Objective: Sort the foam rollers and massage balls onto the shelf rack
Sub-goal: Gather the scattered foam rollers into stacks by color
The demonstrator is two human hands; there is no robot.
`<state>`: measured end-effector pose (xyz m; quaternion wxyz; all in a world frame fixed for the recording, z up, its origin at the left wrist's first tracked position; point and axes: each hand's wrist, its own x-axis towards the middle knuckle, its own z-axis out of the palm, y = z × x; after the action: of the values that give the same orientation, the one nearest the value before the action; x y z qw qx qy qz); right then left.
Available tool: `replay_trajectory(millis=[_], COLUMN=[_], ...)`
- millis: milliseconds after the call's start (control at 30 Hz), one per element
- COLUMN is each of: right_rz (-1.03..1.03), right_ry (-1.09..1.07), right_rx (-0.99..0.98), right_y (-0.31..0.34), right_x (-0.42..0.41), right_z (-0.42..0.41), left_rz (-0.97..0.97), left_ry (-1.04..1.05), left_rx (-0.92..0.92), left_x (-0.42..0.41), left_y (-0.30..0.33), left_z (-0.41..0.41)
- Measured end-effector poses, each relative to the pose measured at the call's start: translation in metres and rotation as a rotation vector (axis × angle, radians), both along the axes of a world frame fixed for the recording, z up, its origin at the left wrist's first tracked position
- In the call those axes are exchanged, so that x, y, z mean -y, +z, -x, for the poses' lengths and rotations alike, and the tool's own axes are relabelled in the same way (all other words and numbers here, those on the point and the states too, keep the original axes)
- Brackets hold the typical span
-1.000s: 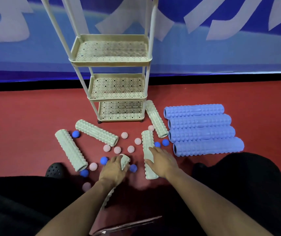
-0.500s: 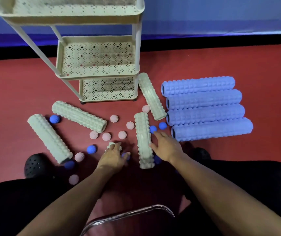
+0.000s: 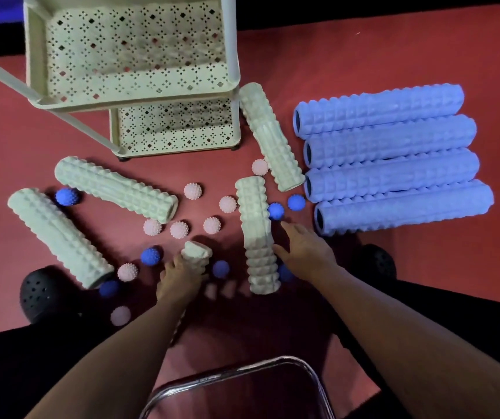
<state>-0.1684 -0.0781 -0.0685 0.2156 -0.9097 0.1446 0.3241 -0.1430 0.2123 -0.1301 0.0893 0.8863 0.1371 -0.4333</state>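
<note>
A cream shelf rack (image 3: 133, 101) stands on the red floor at top left, with nothing on its visible tiers. Several pale green foam rollers lie in front of it, and several long blue rollers (image 3: 394, 164) lie side by side at the right. Pink spiky balls (image 3: 192, 191) and blue spiky balls (image 3: 276, 210) are scattered between them. My left hand (image 3: 182, 276) grips the end of a green roller (image 3: 196, 253) that runs back under my forearm. My right hand (image 3: 306, 252) lies with straight fingers against the right side of the middle green roller (image 3: 254, 225), fingertips near a blue ball.
My black shoes (image 3: 46, 294) (image 3: 378, 261) sit on the floor on either side of my arms. A chrome chair frame (image 3: 242, 373) curves across the bottom, between my arms. Dark trouser legs fill both lower corners.
The view has dropped lower and closer to the floor. My right hand slid off the top of the middle green roller to its right side. My left hand kept its hold on its roller.
</note>
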Motion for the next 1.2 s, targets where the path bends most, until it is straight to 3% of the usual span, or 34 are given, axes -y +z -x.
replay_trajectory(millis=[200, 433, 600, 800, 1000, 1200], right_rz=[-0.028, -0.115, -0.241, -0.650, -0.786, -0.836], right_ry=[-0.040, -0.097, -0.208, -0.534, -0.484, -0.573], right_rx=[-0.003, -0.001, -0.024, -0.061, -0.163, 0.067], right_y=[-0.016, -0.018, -0.004, 0.027, 0.067, 0.122], right_x=[0.003, -0.007, -0.015, -0.009, 0.002, -0.005], right_z=[0.002, -0.009, -0.013, -0.003, 0.019, 0.038], left_rz=[0.071, 0.187, 0.507, 0.858, 0.942, 1.045], left_ry=[0.089, -0.037, 0.144, 0.326, 0.385, 0.403], left_rx=[-0.033, 0.046, 0.023, 0.055, 0.092, 0.185], left_x=[-0.002, 0.001, 0.023, 0.082, 0.120, 0.159], left_y=[-0.012, 0.002, 0.018, 0.077, 0.127, 0.187], left_z=[-0.015, -0.020, -0.028, -0.033, -0.037, -0.017])
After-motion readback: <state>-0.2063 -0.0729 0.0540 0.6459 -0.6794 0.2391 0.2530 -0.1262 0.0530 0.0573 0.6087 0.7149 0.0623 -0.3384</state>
